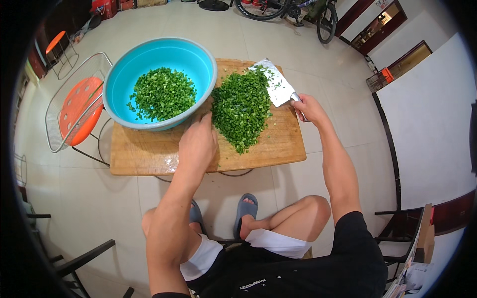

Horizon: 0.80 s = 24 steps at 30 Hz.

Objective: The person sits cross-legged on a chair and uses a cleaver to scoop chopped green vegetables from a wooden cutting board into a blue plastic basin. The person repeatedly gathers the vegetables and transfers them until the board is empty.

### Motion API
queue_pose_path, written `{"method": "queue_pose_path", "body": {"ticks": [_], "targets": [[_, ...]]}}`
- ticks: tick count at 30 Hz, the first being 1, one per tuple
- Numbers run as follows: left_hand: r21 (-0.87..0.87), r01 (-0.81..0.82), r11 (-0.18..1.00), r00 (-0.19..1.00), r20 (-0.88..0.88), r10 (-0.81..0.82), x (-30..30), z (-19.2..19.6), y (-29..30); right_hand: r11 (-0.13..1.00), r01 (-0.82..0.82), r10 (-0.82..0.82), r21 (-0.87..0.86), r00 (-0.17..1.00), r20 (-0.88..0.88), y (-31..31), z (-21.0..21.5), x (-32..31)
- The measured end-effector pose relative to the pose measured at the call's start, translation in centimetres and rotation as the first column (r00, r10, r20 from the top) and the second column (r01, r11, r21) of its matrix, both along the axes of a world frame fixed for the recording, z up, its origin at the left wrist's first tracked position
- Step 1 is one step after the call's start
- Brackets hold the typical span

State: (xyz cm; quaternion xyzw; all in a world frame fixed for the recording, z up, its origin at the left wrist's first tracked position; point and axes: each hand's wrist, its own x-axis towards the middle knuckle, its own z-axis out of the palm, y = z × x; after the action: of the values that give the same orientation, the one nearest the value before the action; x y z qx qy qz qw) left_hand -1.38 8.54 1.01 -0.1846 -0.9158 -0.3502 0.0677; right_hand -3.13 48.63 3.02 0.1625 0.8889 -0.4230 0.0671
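Dressed in a black T-shirt (pixel 308 273) with short, plain-edged sleeves (pixel 354 238), marked with a small line of white lettering (pixel 252 284). Clad below in plain white shorts (pixel 278 244), loose and wide-legged. Shod in matching slate-blue slip-on slides (pixel 246 209), open-toed and broad-strapped.

Black-tyred, spoked-wheel bicycle (pixel 296 12): far ahead of me
Round, orange, metal-legged stools (pixel 78 110): 2, on my left
Large, white, black-edged panel (pixel 432 124): on my right
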Motion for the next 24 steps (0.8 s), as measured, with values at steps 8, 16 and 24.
{"method": "queue_pose_path", "body": {"ticks": [8,16,24], "targets": [[0.137,0.108,0.985,0.991,0.061,-0.117,-0.3,0.2,1.4,0.995,-0.072,0.077,-0.073,0.994,0.071,-3.9,0.1,0.1],[0.149,0.199,0.968,0.978,0.038,-0.207,-0.7,0.6,4.6,0.959,0.015,0.014,-0.285,0.995,0.097,-5.6,0.3,2.4],[0.156,0.197,0.968,0.980,-0.064,-0.189,-2.2,0.3,8.8,0.895,0.075,-0.035,-0.440,0.995,0.098,-5.8,-0.3,4.4]]}}
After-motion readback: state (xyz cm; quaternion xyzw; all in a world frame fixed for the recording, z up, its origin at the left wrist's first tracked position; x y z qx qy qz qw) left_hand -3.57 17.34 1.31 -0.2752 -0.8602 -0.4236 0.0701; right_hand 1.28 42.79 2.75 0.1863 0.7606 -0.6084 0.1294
